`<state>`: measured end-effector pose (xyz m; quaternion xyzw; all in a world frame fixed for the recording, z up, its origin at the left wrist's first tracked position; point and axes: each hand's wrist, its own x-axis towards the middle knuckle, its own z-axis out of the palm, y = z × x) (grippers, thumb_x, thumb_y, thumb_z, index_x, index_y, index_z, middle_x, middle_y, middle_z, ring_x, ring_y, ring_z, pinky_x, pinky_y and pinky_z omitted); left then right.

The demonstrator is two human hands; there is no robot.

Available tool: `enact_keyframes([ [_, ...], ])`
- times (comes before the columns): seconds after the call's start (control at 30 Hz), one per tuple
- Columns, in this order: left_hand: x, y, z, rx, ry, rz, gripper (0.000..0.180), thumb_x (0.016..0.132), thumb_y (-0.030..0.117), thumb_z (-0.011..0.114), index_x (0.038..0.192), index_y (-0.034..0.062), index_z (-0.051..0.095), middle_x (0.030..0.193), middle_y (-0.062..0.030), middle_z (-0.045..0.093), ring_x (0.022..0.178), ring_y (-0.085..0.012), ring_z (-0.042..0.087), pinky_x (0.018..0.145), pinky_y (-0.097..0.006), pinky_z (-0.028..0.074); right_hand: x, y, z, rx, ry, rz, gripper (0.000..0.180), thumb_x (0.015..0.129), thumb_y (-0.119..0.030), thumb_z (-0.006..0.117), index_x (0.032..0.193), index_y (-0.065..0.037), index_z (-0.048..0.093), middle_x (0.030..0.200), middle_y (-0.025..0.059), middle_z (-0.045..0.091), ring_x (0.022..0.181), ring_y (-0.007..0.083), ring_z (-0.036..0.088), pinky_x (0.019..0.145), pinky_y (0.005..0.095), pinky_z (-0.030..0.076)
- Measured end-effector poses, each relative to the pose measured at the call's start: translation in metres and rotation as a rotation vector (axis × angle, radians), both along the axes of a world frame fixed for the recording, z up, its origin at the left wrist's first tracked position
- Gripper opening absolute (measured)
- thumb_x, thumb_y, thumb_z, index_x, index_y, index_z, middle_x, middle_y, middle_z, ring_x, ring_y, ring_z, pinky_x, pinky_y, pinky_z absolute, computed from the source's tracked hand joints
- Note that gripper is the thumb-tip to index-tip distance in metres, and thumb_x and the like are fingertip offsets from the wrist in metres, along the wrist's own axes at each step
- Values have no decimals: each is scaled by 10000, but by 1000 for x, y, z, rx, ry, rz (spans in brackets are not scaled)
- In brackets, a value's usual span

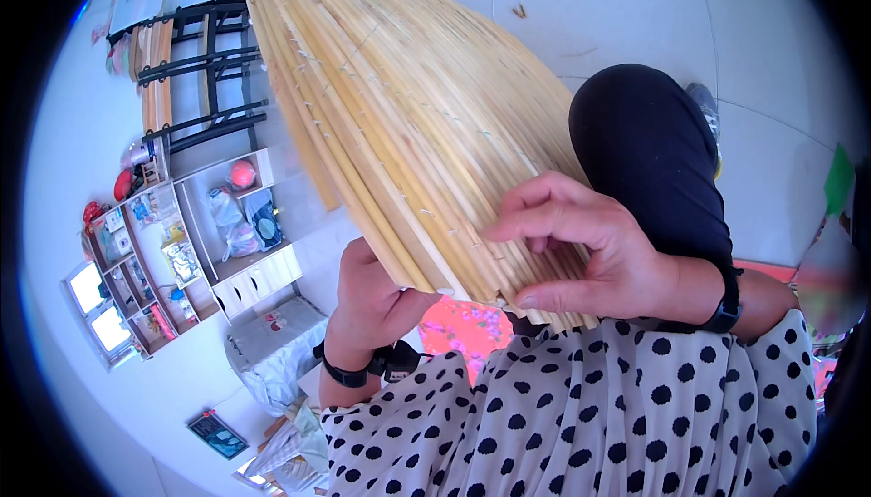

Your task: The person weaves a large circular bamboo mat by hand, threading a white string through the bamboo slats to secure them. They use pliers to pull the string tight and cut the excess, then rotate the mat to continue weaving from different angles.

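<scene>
A wide mat of pale yellow reed stalks (408, 107), bound side by side with rows of thin stitching, slopes up and away in front of me. My left hand (374, 293) is closed around its near left edge, with part of the fingers hidden beneath the stalks. Over the near right part of the mat lies my right hand (585, 243). Its fingers are bent and the thumb stands apart, near the cut stalk ends. I see nothing between the right thumb and fingers. Both wrists wear dark bands.
My dark-clad knee (640, 152) rises right of the mat. Pale floor tiles (753, 34) lie beyond it. At left are black metal racks (204, 61), open shelving (245, 252) with bags, and a covered box (277, 338). A red floral cloth (463, 338) shows below the mat.
</scene>
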<state>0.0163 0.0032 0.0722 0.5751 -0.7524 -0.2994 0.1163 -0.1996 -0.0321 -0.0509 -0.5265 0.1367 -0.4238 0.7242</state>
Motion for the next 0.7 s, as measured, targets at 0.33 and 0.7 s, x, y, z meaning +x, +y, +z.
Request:
enact_keyframes([
  [0.33,0,-10,-5,83,174,-23,225,745,29,670,965,57,708,913,-87,711,818,-283,687,717,-315,527,-4,6,25,-123,273,-161,438,679,-218,841,974,-41,571,910,75,544,741,195,569,648,301,484],
  [0.7,-17,-29,-3,-62,154,-175,183,763,15,675,942,56,683,775,-89,650,632,-257,621,552,-324,486,6,25,58,-857,901,-670,308,713,-237,763,697,-65,508,646,34,446,478,147,501,388,269,429],
])
